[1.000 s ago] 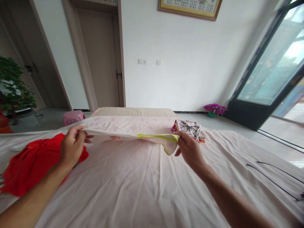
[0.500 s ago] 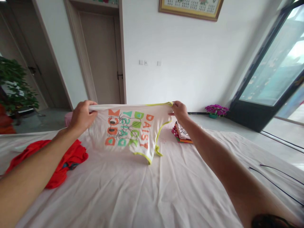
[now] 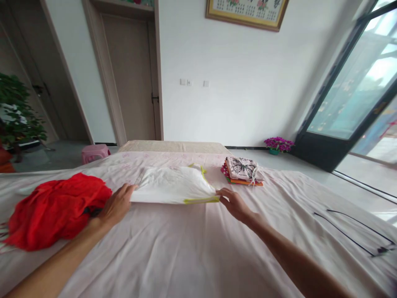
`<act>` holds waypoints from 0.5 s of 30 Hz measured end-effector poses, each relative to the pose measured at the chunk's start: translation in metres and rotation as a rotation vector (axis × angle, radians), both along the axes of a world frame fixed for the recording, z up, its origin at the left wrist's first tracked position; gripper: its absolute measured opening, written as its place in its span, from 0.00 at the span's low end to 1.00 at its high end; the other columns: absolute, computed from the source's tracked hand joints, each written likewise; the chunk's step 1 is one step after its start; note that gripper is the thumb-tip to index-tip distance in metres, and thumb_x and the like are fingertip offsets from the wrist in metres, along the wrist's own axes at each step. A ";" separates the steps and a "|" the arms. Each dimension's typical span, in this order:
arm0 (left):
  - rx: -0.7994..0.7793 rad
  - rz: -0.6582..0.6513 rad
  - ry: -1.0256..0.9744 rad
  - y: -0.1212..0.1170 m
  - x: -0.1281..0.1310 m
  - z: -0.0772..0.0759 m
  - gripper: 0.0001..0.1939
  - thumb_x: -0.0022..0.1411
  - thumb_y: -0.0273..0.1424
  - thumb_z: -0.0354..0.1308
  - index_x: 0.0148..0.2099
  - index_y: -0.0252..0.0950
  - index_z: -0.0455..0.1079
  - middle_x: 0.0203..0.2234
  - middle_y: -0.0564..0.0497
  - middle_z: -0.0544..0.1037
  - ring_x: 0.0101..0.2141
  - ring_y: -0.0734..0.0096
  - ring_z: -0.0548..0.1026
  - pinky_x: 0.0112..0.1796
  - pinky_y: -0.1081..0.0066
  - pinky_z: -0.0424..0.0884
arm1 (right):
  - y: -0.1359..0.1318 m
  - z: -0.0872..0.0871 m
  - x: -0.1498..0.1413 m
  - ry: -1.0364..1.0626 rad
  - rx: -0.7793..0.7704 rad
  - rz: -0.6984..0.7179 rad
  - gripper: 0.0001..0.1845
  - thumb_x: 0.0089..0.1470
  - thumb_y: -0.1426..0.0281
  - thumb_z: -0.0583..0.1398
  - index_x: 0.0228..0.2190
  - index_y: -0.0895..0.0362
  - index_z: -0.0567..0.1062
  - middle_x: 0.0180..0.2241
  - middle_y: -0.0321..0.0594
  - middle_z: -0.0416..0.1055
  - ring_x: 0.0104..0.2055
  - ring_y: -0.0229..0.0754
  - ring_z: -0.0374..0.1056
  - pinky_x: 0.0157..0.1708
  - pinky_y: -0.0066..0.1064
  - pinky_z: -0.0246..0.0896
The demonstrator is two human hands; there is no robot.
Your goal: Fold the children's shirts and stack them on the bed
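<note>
In the head view, the white garment (image 3: 173, 185) lay between the hands, its long axis running left to right. The left hand (image 3: 119, 203) pinched its near left corner, the right hand (image 3: 233, 202) its near right corner, fingers closed on cloth. Neither hand was clearly nearer; the garment's body spread away beyond them.

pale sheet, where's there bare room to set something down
Bare patches of the pale sheet: the near middle, this side of the white garment, and the right, between the folded stack and thin black strips. Crowded: the left, where red cloth lies by the left hand, and the narrow gap between garment and stack.
</note>
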State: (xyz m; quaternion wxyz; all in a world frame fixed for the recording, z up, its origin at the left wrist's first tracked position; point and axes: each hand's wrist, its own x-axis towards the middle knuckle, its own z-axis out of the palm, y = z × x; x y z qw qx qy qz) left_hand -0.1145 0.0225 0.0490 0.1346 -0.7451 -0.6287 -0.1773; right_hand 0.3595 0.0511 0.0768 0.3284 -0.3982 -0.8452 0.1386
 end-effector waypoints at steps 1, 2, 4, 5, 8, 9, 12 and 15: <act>-0.014 -0.018 0.017 -0.006 -0.002 -0.009 0.30 0.54 0.13 0.44 0.56 0.36 0.66 0.48 0.44 0.73 0.48 0.63 0.73 0.48 0.65 0.70 | -0.008 -0.009 0.003 -0.053 -0.034 0.015 0.12 0.62 0.69 0.52 0.38 0.55 0.76 0.37 0.43 0.73 0.39 0.43 0.70 0.41 0.33 0.64; -0.017 -0.031 0.039 -0.012 -0.005 -0.015 0.30 0.55 0.13 0.43 0.56 0.37 0.67 0.48 0.44 0.73 0.48 0.63 0.73 0.48 0.64 0.70 | -0.015 -0.016 0.005 -0.105 -0.062 0.031 0.12 0.62 0.69 0.52 0.38 0.55 0.75 0.38 0.43 0.73 0.39 0.43 0.70 0.41 0.33 0.64; 0.012 -0.063 0.090 -0.022 -0.009 -0.019 0.28 0.57 0.13 0.43 0.55 0.38 0.69 0.49 0.44 0.74 0.49 0.62 0.72 0.50 0.62 0.69 | -0.024 -0.022 0.009 -0.183 -0.083 0.043 0.13 0.63 0.69 0.51 0.39 0.54 0.75 0.39 0.42 0.73 0.40 0.43 0.69 0.42 0.32 0.64; 0.035 -0.083 0.113 -0.026 -0.011 -0.018 0.27 0.58 0.14 0.44 0.54 0.38 0.70 0.49 0.44 0.74 0.50 0.61 0.72 0.51 0.61 0.68 | -0.027 -0.022 0.010 -0.211 -0.078 0.039 0.13 0.64 0.69 0.50 0.39 0.54 0.75 0.39 0.43 0.73 0.41 0.43 0.69 0.42 0.32 0.64; 0.081 -0.138 0.168 -0.038 -0.014 -0.013 0.23 0.61 0.17 0.48 0.54 0.39 0.72 0.48 0.43 0.75 0.50 0.58 0.70 0.52 0.58 0.66 | -0.031 -0.018 0.013 -0.256 -0.012 0.009 0.15 0.66 0.67 0.49 0.41 0.54 0.75 0.40 0.44 0.73 0.42 0.44 0.69 0.44 0.33 0.63; 0.081 -0.153 0.187 -0.042 -0.014 -0.011 0.22 0.62 0.19 0.49 0.54 0.39 0.72 0.47 0.43 0.76 0.50 0.58 0.70 0.52 0.58 0.66 | -0.032 -0.015 0.013 -0.273 0.015 0.009 0.15 0.66 0.66 0.49 0.40 0.55 0.75 0.40 0.45 0.74 0.43 0.44 0.69 0.44 0.34 0.63; 0.037 -0.184 0.248 -0.057 -0.009 -0.010 0.21 0.62 0.20 0.51 0.53 0.39 0.73 0.43 0.44 0.77 0.46 0.58 0.71 0.51 0.57 0.65 | -0.037 -0.011 0.016 -0.328 0.084 0.036 0.16 0.67 0.65 0.48 0.38 0.55 0.74 0.39 0.46 0.74 0.43 0.45 0.68 0.45 0.35 0.61; -0.052 -0.202 0.290 -0.078 -0.001 -0.013 0.23 0.61 0.18 0.50 0.54 0.39 0.73 0.41 0.44 0.78 0.43 0.59 0.73 0.51 0.57 0.65 | -0.045 -0.010 0.025 -0.401 0.119 0.092 0.17 0.67 0.66 0.47 0.35 0.56 0.74 0.36 0.46 0.73 0.40 0.45 0.68 0.42 0.36 0.61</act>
